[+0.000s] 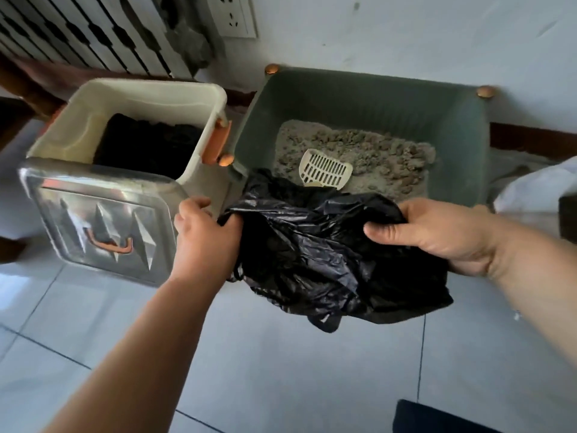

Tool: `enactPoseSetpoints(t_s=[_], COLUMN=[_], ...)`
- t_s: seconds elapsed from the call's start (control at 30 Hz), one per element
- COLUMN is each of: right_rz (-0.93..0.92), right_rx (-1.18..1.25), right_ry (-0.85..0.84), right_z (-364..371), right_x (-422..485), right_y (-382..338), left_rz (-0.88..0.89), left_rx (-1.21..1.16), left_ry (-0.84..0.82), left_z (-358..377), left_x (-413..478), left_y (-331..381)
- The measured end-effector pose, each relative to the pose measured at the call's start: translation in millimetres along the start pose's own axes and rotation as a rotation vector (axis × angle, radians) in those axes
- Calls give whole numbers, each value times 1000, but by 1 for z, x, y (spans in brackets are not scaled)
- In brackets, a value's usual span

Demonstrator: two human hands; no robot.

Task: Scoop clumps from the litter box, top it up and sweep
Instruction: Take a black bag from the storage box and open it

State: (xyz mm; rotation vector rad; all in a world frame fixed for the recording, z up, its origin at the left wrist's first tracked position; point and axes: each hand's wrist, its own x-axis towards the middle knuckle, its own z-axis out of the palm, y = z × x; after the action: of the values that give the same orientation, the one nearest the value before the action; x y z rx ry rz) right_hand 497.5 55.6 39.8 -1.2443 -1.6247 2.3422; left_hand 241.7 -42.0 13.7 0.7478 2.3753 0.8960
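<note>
On the far left, against the wall, stands a ribbed radiator (pixel 78 32). Just right of it and nearer sits a cream bin (pixel 140 92), open at the top, with something black inside and an orange handle (pixel 215 142) on its right side. A clear lid (pixel 103 220) lies tilted at the bin's near edge, overlapping the rim. It carries a small orange handle of its own.

Right of the lid, the left grip (pixel 203 235) has its fingers curled round the left edge of a black plastic bag (pixel 312 260). The bag hangs crumpled between both arms, above the pale floor tiles (pixel 281 370), and its far part drapes over the near rim of the litter box (pixel 374 98).

The litter box is green, set against the far wall, just right of the bin, with round copper-coloured knobs at its corners. A wall socket (pixel 232 15) is mounted above the gap between bin and box. Grey litter (pixel 374 154) with darker lumps covers the box floor. A cream slotted scoop (pixel 326 170) lies on the litter at the near left, its handle hidden behind the bag.

The right grip (pixel 437 235) pinches the bag's right edge, fingers laid over the top of the plastic. Further right, something white (pixel 537 189) rests on the floor.
</note>
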Motion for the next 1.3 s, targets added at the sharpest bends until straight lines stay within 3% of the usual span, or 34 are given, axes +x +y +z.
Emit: enactPoseSetpoints(t_s=[0.17, 0.33, 0.47, 0.57, 0.67, 0.8, 0.93, 1.0, 1.1, 1.3], right_rz=[-22, 35, 45, 25, 43, 200, 317, 296, 257, 13], right_rx=[189, 369, 536, 592, 518, 341, 211, 123, 17, 715], right_ry=[110, 202, 70, -2, 105, 236, 119, 29, 54, 228], right_z=[12, 16, 27, 32, 26, 12, -6, -13, -17, -13], right_x=[-5, -5, -10, -9, -6, -4, -10, -18, -19, -2], right_y=[15, 28, 29, 32, 36, 54, 72, 71, 71, 69], left_rz=[-120, 8, 72, 56, 65, 46, -115, -238, -406, -374], left_rx=[-221, -281, -105, -22, 85, 179, -27, -272, -589, -595], left_ry=[-278, -310, -552, -591, -586, -536, -551, -556, -563, -616], left_z=[15, 22, 34, 43, 46, 36, 18, 9, 3, 2], left_x=[-11, -42, -70, -70, -59, -37, -18, -13, -13, -23], left_y=[-3, -2, 6, 5, -6, -27, -37, -37, -33, -37])
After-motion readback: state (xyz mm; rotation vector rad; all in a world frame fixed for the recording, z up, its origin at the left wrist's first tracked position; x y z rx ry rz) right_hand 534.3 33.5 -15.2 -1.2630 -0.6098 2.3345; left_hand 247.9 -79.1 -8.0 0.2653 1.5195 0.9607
